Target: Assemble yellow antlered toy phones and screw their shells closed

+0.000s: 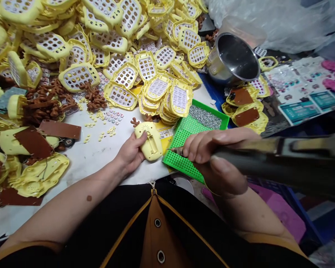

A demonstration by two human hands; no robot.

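— So, which step is this?
— Picking up a screw, I'd judge. The left hand point(130, 152) is clamped round the yellow toy point(150, 141), back side up, near the tabletop's point(100, 156) front edge. The right hand point(214, 160) is wrapped tight on the screwdriver point(281, 160), its tip over the green tray point(184, 136) just beside the toy.
— And next?
— Probably a steady tip, set square into a hole in the toy's back.

One green tray point(181, 163). One steel pot point(234, 56) beyond it. One yellow toy body point(150, 143) just left of it. One screwdriver point(281, 160) over it. Yellow keypad shells point(78, 76) heaped beyond-left: dozens, uncountable.
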